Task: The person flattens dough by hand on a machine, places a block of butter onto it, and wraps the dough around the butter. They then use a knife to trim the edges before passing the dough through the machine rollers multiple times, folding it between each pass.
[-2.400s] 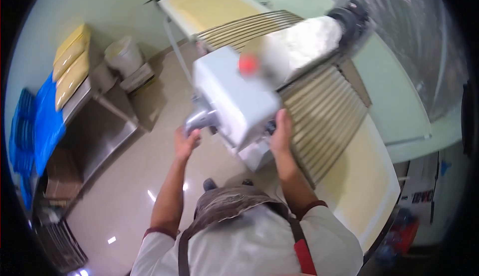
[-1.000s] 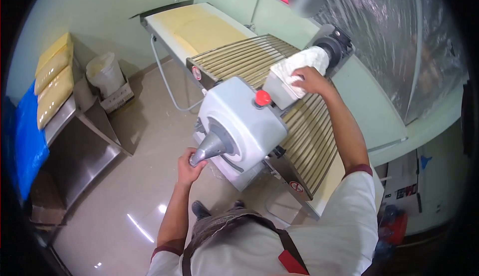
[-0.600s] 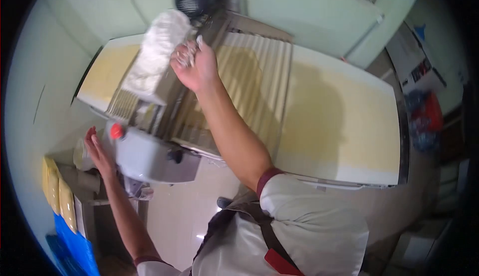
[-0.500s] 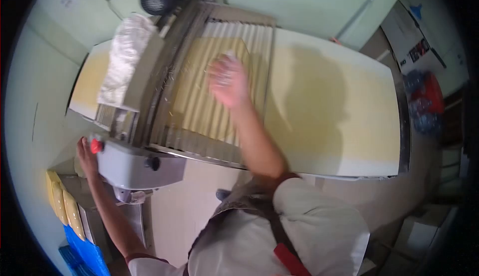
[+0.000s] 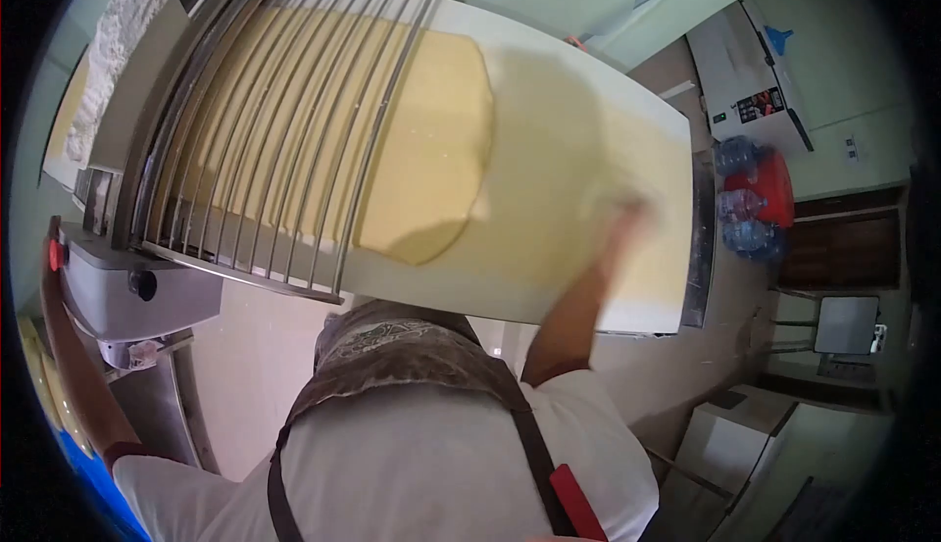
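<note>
A flat yellow dough sheet [image 5: 431, 145] with a rounded edge lies on the pale belt [image 5: 549, 292] of a dough sheeter, partly beneath its metal guard bars [image 5: 343, 165]. My right hand [image 5: 632, 211] is over the right part of the belt, apart from the dough. Motion smears its fingers, so whether it holds anything does not show. At the far left, my left hand [image 5: 54, 233] is beside the red knob [image 5: 55, 254] on the sheeter's grey end housing [image 5: 137, 287]. Its fingers are mostly hidden there.
A floury white cloth [image 5: 118, 52] lies over the sheeter's left part. Yellow dough pieces [image 5: 49, 380] and blue plastic [image 5: 93, 478] are at lower left. Beyond the belt's right end stand large water bottles [image 5: 740, 155], a red tub [image 5: 774, 189] and a white chest freezer [image 5: 730, 72].
The view has swung right. The dough now extends right past the bars, which look raised off the belt. My right hand has moved from over the bars to the belt's right side.
</note>
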Demonstrator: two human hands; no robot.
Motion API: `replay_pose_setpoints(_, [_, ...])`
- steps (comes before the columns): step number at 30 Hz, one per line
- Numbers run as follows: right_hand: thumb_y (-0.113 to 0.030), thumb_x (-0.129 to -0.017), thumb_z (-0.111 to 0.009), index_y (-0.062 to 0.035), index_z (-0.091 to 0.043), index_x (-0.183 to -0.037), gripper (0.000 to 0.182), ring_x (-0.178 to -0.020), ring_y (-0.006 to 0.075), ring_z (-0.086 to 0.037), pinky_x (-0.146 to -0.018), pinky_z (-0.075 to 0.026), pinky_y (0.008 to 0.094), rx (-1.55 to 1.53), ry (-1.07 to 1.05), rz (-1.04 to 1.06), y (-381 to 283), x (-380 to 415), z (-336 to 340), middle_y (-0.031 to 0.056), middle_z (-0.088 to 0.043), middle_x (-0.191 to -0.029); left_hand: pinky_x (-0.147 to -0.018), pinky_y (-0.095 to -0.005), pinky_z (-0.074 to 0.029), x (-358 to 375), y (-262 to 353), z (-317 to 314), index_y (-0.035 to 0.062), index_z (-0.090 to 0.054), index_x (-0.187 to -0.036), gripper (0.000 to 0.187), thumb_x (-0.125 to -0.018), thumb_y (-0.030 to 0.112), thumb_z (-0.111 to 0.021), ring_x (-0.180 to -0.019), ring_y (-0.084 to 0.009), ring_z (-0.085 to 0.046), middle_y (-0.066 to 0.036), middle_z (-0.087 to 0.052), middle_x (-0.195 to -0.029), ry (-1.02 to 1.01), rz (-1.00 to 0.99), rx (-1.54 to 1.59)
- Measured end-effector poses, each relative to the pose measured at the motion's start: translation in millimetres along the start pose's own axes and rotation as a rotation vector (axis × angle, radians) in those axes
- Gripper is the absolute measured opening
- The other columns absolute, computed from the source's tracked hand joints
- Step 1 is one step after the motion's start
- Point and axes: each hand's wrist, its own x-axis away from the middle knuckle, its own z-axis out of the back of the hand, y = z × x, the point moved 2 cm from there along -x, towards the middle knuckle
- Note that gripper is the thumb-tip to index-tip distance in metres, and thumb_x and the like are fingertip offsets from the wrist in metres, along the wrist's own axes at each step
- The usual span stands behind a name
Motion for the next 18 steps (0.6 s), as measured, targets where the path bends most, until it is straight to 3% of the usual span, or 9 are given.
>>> replay_pose_setpoints(2, [-0.018,-0.092,-0.045,-0.0015,-0.061,-0.105,0.026,-0.076,0.0179,-0.057,-0.066,-0.049,0.0349,0.118,-0.597,-0.151,36,106,-67,0.0092,-0.058,-0.085,-0.091,-0.0355,-0.04,-5,-5,2,0.0013,-0.043,-0.129,0.057,-0.094,0.046,-0.044,-0.104,-0.0225,-0.052,-0.013,-0.049,-0.124,0.013,0.003,-0.006])
replay_pose_setpoints(4, [-0.015,-0.092,-0.044,-0.0019,-0.06,-0.107,0.026,-0.072,0.015,-0.054,-0.062,-0.047,0.0313,0.12,-0.758,-0.054,2,99,-64,0.0054,-0.055,-0.08,-0.09,-0.0356,-0.04,-2,-4,0,0.0013,-0.044,-0.127,0.057,-0.093,0.047,-0.044,-0.101,-0.0224,-0.053,-0.013,-0.05,-0.121,0.019,0.008,-0.015])
replay_pose_setpoints(8, [-0.011,-0.091,-0.043,-0.003,-0.059,-0.108,0.025,-0.066,0.0128,-0.051,-0.057,-0.044,0.0263,-0.08,-0.522,0.113,-105,-114,83,0.001,-0.051,-0.073,-0.086,-0.0357,-0.041,-12,3,-7,0.0013,-0.047,-0.121,0.057,-0.091,0.05,-0.045,-0.096,-0.0222,-0.054,-0.012,-0.052,-0.114,0.023,0.015,-0.028])
replay_pose_setpoints(10, [-0.013,-0.093,-0.042,-0.0009,-0.059,-0.105,0.024,-0.069,0.0208,-0.056,-0.062,-0.048,0.0317,-0.321,0.157,0.291,-134,-130,140,0.0074,-0.058,-0.077,-0.085,-0.0358,-0.042,-11,1,-6,0.0013,-0.049,-0.118,0.058,-0.09,0.052,-0.046,-0.094,-0.0221,-0.054,-0.012,-0.053,-0.111,0.036,0.026,-0.003])
replay_pose_setpoints(12, [-0.012,-0.092,-0.043,-0.0005,-0.06,-0.104,0.023,-0.069,0.0203,-0.057,-0.062,-0.048,0.0315,-0.332,0.479,0.304,-95,-89,124,0.0076,-0.058,-0.077,-0.083,-0.0359,-0.042,-8,3,-8,0.0013,-0.05,-0.115,0.058,-0.089,0.053,-0.047,-0.091,-0.022,-0.054,-0.012,-0.054,-0.108,0.038,0.025,0.002])
replay_pose_setpoints(13, [-0.012,-0.092,-0.043,-0.0004,-0.06,-0.103,0.023,-0.069,0.02,-0.057,-0.061,-0.049,0.0314,-0.242,0.435,0.217,-53,-59,93,0.0078,-0.059,-0.078,-0.082,-0.0359,-0.042,-9,3,-10,0.0013,-0.051,-0.114,0.059,-0.089,0.054,-0.047,-0.09,-0.0219,-0.055,-0.011,-0.054,-0.106,0.036,0.024,0.005])
replay_pose_setpoints(15, [-0.011,-0.09,-0.044,-0.0001,-0.06,-0.102,0.023,-0.069,0.0195,-0.057,-0.061,-0.049,0.0313,-0.001,-0.159,-0.018,34,35,5,0.008,-0.059,-0.078,-0.081,-0.036,-0.043,-16,6,-10,0.0013,-0.052,-0.111,0.059,-0.088,0.056,-0.047,-0.088,-0.0218,-0.055,-0.011,-0.055,-0.103,0.036,0.022,0.007])
replay_pose_setpoints(16, [-0.011,-0.09,-0.044,0.0001,-0.06,-0.102,0.023,-0.069,0.0193,-0.058,-0.061,-0.05,0.0312,0.063,-0.446,-0.105,53,86,-28,0.0081,-0.059,-0.079,-0.08,-0.036,-0.043,-12,12,-10,0.0013,-0.053,-0.11,0.06,-0.087,0.056,-0.048,-0.086,-0.0218,-0.055,-0.011,-0.056,-0.101,0.042,0.027,0.007])
replay_pose_setpoints(18, [-0.01,-0.089,-0.045,0.0004,-0.06,-0.101,0.022,-0.068,0.0187,-0.058,-0.06,-0.05,0.031,0.096,-0.677,-0.068,36,98,-40,0.0083,-0.059,-0.08,-0.078,-0.0361,-0.043,-16,16,-9,0.0013,-0.055,-0.107,0.06,-0.086,0.058,-0.048,-0.084,-0.0217,-0.056,-0.011,-0.057,-0.098,0.04,0.03,0.003])
